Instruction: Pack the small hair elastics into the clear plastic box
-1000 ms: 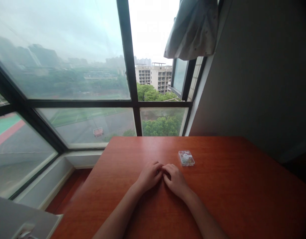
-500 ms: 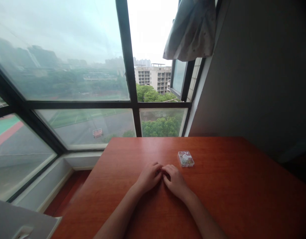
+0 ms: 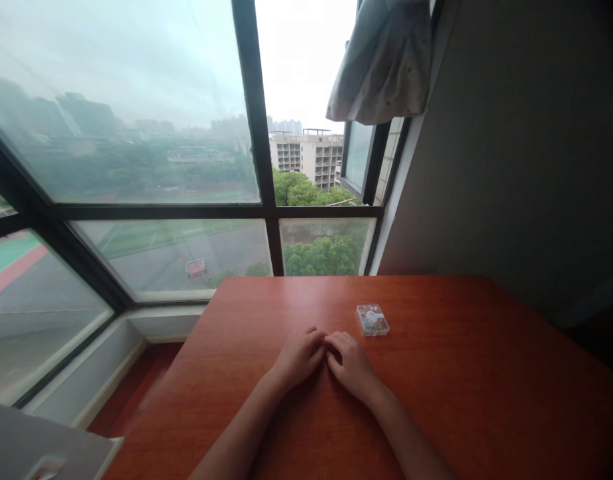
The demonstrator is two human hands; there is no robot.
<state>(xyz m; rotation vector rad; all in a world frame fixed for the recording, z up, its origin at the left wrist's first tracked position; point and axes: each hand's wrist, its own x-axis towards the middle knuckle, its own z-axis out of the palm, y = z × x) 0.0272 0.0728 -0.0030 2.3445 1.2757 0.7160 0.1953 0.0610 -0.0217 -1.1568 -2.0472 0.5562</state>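
Note:
On the reddish-brown wooden table [image 3: 436, 373], my left hand [image 3: 300, 355] and my right hand [image 3: 350, 361] meet at the fingertips. The fingers of both are curled and pinched together. Whatever lies between them, if anything, is too small or too hidden to make out. Just beyond my right hand is a small clear plastic box [image 3: 372, 320], lying flat with a white label and small mixed-colour pieces inside. Neither hand touches the box.
Dark-framed windows [image 3: 269, 212] rise behind the table's far edge, one pane swung outward. A pale curtain [image 3: 384, 73] hangs bunched at the upper right beside a grey wall [image 3: 511, 153]. At the lower left stands a white panel [image 3: 51, 440], with reddish floor beyond it.

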